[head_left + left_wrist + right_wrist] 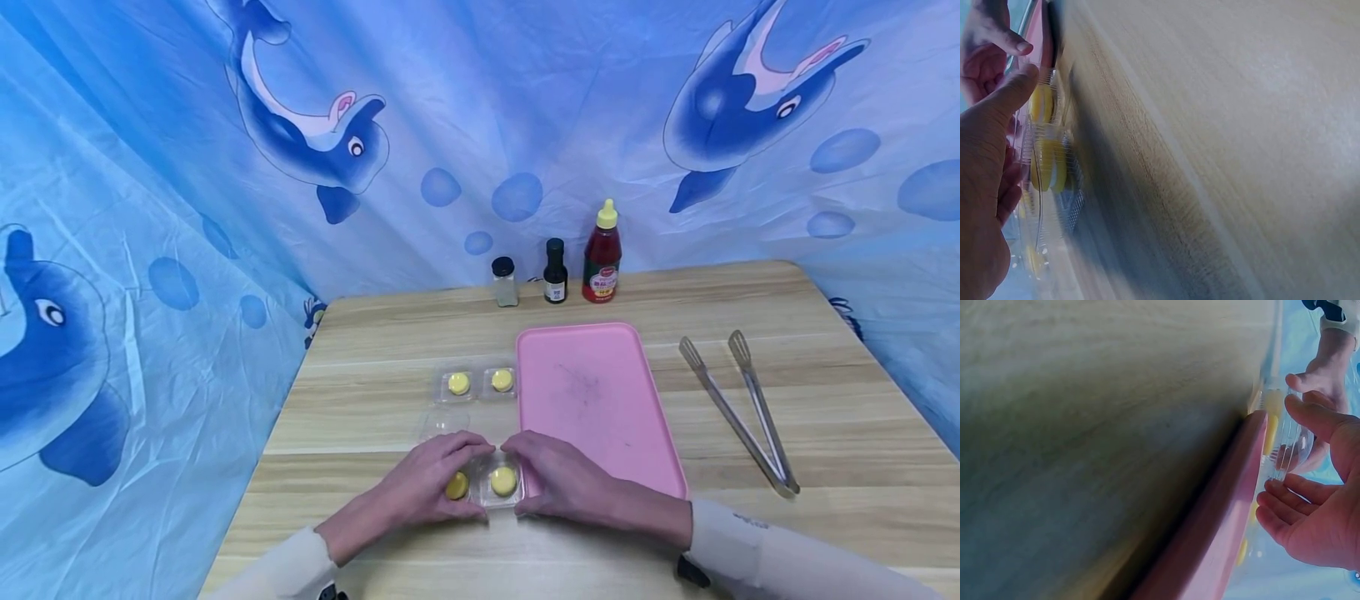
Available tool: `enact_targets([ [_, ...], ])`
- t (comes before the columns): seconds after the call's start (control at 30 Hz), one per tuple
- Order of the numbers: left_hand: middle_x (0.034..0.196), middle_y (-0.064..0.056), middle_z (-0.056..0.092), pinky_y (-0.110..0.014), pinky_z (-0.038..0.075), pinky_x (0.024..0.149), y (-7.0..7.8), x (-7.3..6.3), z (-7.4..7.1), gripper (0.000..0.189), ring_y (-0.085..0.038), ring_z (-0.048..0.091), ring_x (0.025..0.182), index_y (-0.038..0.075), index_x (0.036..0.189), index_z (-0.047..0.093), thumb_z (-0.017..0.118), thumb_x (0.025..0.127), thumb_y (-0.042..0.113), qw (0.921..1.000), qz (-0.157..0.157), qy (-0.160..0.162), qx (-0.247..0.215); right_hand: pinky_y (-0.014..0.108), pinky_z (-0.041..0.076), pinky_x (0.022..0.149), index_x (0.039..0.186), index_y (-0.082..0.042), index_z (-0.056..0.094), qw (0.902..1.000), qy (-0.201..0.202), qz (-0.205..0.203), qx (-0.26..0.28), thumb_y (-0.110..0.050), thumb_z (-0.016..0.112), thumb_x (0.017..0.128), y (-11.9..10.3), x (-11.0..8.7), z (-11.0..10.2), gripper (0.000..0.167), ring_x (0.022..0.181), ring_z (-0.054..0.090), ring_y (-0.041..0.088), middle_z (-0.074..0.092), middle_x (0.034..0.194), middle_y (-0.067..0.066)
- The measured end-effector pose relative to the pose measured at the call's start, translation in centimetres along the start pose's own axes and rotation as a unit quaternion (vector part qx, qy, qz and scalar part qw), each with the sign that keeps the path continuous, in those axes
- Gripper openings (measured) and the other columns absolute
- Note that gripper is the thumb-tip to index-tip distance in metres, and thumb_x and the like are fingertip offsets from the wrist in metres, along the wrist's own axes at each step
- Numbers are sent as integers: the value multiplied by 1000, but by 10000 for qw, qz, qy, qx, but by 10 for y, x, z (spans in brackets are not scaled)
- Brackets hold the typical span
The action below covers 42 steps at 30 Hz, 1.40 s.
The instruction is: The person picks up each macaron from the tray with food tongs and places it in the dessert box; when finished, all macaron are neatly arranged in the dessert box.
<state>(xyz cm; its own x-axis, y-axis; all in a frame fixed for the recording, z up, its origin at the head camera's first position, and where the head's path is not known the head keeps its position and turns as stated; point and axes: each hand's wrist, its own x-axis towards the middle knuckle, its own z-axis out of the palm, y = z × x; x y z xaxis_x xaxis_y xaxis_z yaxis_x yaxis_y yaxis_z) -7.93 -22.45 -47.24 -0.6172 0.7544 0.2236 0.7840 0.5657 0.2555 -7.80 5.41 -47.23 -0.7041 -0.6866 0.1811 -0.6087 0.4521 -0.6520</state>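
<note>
Two clear plastic boxes, each with a yellow macaron [503, 481] in it, sit side by side at the tray's left edge. Over the right one, both hands hold a clear plastic lid [1290, 440] by its sides. My left hand [435, 479] arches across the left box, its thumb and fingertips at the lid's left side, partly hiding that box's macaron [456, 486]. From the right, my right hand [570, 479] spans the lid between thumb and fingers, above the corner of the pink tray [600, 400].
Behind are two more boxed macarons [458, 383] and a loose-looking clear plastic piece [444, 422]. Metal tongs [750, 417] lie right of the tray. A black-capped jar [505, 283], a dark bottle [555, 273] and a red sauce bottle [602, 254] line the back edge.
</note>
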Motion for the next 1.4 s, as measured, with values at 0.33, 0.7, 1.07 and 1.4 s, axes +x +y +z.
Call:
enact_targets([
  [0.33, 143, 0, 62, -43, 53, 110, 1, 1, -1, 86, -20, 62, 127, 15, 144, 62, 89, 78, 62, 9997, -106, -144, 189, 35, 58, 101, 134, -5, 63, 9998, 27, -7, -196, -21, 100, 71, 1, 1, 5, 75, 111, 66, 15, 69, 124, 3],
  [0.7, 142, 0, 63, -43, 53, 110, 2, 0, 0, 85, -20, 62, 127, 15, 144, 63, 88, 78, 63, 9994, -101, -160, 276, 31, 59, 96, 131, -5, 64, 9997, 78, -27, -246, -19, 100, 71, -1, 0, 5, 71, 106, 63, 11, 68, 121, 2],
  [1.07, 143, 1, 63, -43, 53, 109, -1, 0, -2, 89, -18, 61, 127, 17, 146, 62, 85, 78, 68, 9990, -1, -198, 399, 34, 58, 101, 133, -3, 63, 9991, 203, -88, -360, -20, 99, 71, -1, -2, 7, 73, 110, 65, 15, 68, 124, 4],
  [1.4, 145, 0, 62, -44, 52, 109, -3, -1, -4, 88, -18, 61, 127, 16, 147, 61, 87, 78, 65, 9990, 74, -234, 374, 37, 57, 103, 134, -2, 63, 9990, 253, -31, -374, -19, 98, 70, -2, -3, 7, 75, 114, 65, 19, 68, 127, 6],
])
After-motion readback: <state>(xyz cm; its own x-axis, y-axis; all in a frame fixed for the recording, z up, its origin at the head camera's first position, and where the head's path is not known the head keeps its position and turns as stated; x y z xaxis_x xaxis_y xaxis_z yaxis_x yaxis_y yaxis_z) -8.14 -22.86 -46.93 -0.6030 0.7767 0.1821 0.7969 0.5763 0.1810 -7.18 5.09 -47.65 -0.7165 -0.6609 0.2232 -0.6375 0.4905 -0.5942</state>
